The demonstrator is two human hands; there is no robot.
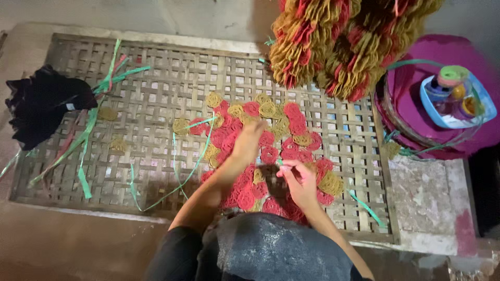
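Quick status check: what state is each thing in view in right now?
Left hand: stretched out, fingers on the flat discs.
Right hand: pinching a green strip.
Red and yellow discs: spread flat on the woven tray.
Bundled discs: bunched in stacks at the tray's far edge.
Green strips: lying loose.
Black cloth: crumpled.

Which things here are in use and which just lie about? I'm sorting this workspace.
In use: left hand on the red and yellow discs; right hand pinching something small; woven mat.
Lying about: black cloth, green strips, hanging disc bundles, blue tray on magenta stool.
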